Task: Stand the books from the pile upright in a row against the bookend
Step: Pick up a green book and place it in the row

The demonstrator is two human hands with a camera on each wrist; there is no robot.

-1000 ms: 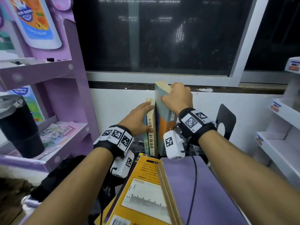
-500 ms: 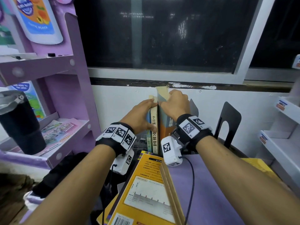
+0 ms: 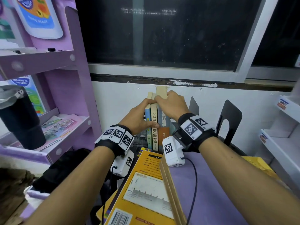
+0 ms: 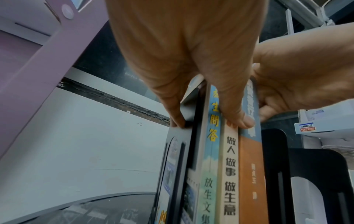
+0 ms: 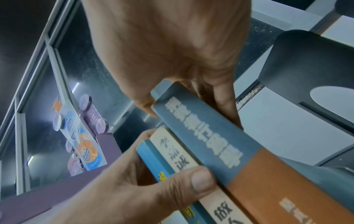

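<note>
Three books stand upright near the wall: a light-blue spine (image 3: 148, 127), a cream spine (image 3: 154, 127) and a taller blue-and-orange book (image 3: 164, 127). My left hand (image 3: 141, 116) grips the two left books, thumb (image 4: 235, 118) on the cream spine and a fingertip on the black bookend (image 4: 178, 151) at their left. My right hand (image 3: 170, 103) holds the top of the blue-and-orange book (image 5: 210, 144), pressed against the cream one. The pile lies flat in front: a yellow book (image 3: 146, 184) and a purple-covered book (image 3: 211, 192).
A second black bookend (image 3: 230, 120) and a grey one (image 3: 194, 105) stand to the right of the row. A purple shelf unit (image 3: 48, 62) with a black tumbler (image 3: 21, 120) is at the left. White shelves (image 3: 284, 140) are at the right, a dark window behind.
My right hand has lowered the blue-and-orange book and brought it upright against the cream book. The left hand has kept its hold on the other two books.
</note>
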